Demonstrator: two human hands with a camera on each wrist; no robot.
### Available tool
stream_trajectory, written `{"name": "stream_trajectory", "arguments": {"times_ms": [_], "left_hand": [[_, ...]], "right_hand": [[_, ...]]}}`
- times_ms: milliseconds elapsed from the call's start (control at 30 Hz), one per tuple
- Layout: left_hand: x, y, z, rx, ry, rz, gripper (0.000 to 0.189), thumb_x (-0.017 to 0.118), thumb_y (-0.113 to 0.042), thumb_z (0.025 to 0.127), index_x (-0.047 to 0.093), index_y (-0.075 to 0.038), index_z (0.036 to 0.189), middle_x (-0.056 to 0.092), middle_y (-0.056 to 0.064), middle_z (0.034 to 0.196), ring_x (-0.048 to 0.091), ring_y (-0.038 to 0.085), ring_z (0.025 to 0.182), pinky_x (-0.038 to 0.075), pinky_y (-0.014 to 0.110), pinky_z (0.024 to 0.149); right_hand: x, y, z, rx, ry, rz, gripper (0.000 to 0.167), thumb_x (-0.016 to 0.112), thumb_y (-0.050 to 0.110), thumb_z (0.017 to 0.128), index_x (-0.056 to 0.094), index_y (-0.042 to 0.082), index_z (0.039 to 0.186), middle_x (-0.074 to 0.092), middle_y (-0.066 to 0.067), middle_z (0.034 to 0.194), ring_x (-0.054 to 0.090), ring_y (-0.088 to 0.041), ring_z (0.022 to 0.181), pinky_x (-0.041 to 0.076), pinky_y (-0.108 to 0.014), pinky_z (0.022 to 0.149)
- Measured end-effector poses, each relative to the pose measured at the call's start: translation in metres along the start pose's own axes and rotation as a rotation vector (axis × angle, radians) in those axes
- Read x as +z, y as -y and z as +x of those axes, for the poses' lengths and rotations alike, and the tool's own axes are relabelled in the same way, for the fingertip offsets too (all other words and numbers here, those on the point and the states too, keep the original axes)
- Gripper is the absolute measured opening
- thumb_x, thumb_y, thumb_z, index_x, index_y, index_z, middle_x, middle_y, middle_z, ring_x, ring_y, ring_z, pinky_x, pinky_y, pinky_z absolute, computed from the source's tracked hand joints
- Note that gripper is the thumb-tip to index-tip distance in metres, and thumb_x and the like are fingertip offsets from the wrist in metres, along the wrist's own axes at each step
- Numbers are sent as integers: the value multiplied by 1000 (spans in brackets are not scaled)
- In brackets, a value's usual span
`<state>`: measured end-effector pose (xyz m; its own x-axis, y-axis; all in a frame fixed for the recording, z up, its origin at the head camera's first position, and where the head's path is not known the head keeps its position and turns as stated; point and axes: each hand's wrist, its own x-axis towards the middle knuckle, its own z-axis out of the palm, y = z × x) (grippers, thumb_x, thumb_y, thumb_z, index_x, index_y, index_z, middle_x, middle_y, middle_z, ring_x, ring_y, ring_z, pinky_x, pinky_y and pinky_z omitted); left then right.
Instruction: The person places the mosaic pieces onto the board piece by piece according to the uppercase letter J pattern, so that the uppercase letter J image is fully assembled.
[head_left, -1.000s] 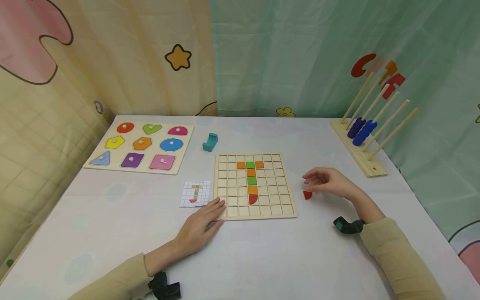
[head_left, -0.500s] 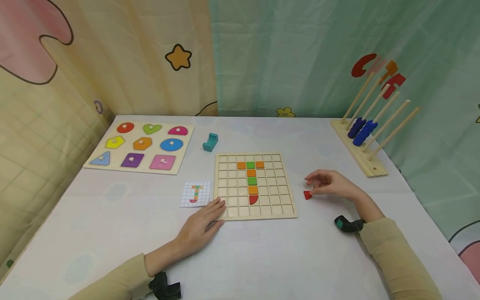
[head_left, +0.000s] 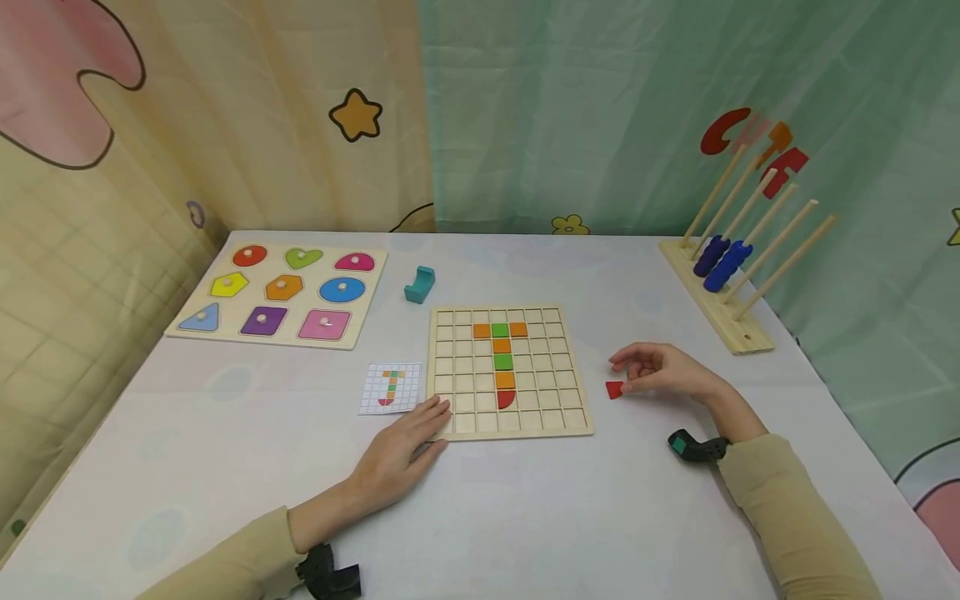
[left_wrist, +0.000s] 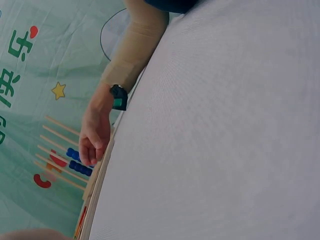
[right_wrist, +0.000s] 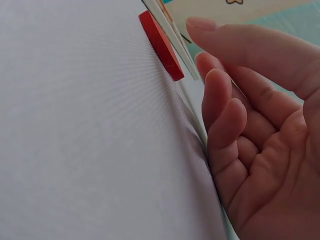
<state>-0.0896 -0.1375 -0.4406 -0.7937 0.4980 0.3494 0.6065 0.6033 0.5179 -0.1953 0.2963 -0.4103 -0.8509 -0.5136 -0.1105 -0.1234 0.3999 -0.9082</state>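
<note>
1. The right hand (head_left: 663, 371) rests on the table (head_left: 525, 517) at 3 o'clock of the wooden grid board (head_left: 570, 421). Its fingers are loosely curled and grasp nothing.
2. The red piece (head_left: 614, 389) lies flat on the table, just beside the right hand's fingertips at their 8 o'clock. In the right wrist view the red piece (right_wrist: 161, 46) sits clear of the fingers (right_wrist: 220, 100), with a gap between them.
3. The red piece lies between the right hand and the grid board's right edge, off the board.
4. The left hand (head_left: 401, 450) lies flat, palm down, at the board's 7 o'clock corner. Its fingers are straight and released; the fingertips touch the board's lower left edge.
5. The grid board holds orange, green and red tiles (head_left: 502, 362) arranged as a letter form.
6. A pattern card (head_left: 391, 388) lies at 9 o'clock of the board, just beside it.
7. A shape puzzle board (head_left: 281, 292) lies at 10 o'clock, a teal block (head_left: 420, 284) at 11 o'clock.
8. A wooden peg rack (head_left: 720, 304) stands at 2 o'clock, well apart from the right hand.
</note>
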Motion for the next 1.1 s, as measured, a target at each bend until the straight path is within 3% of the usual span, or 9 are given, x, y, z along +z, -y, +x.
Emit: {"name": "stream_trajectory", "arguments": {"times_ms": [467,733,1100], "left_hand": [[-1,-1,0,-6,2,1,43,65,-15,88,57,2,127,50,9,137,39,24,132,36,42,104],[0,-1,0,-5,3,-1,43,65,-15,88,56,1,128,50,8,138,38,22,132,36,42,104],[1,0,0,10,-12,-5,43,65,-14,88,56,2,128,50,8,137,38,23,132,36,42,104]], "right_hand": [[2,0,3,9,23,-133,35,78,7,75,65,-2,107,59,-6,75,51,-12,62,44,-22,53],[8,5,4,54,9,-179,34,80,11,73,68,0,104,57,-6,74,50,-12,64,43,-22,54],[12,10,4,47,14,-245,35,80,12,73,68,2,104,58,-5,77,49,-13,67,42,-22,56]]}}
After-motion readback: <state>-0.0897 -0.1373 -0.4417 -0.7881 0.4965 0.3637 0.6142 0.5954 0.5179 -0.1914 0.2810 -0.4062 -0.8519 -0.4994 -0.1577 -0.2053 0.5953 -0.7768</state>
